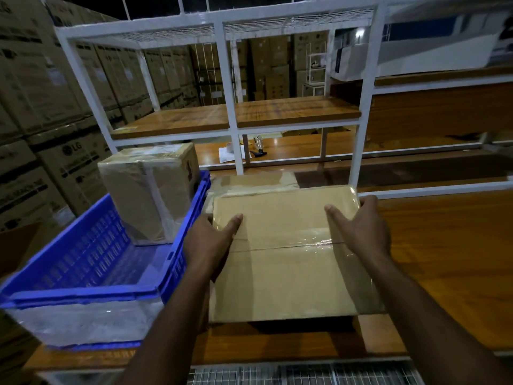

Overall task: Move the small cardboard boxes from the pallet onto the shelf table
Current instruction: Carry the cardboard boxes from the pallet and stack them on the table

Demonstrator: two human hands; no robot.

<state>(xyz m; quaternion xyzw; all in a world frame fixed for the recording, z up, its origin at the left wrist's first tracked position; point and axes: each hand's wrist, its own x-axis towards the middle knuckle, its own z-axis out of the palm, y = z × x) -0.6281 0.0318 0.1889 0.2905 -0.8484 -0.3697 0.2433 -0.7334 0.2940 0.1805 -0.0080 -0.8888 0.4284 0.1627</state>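
Cardboard, taped along its seam, fills our grasp: we hold the flat cardboard box (286, 254) on the wooden surface (444, 245), left hand (211, 240) clasping its left edge, right hand (358, 226) its right. Beside it, a blue crate (91, 273) holds a wrapped box (150, 190).
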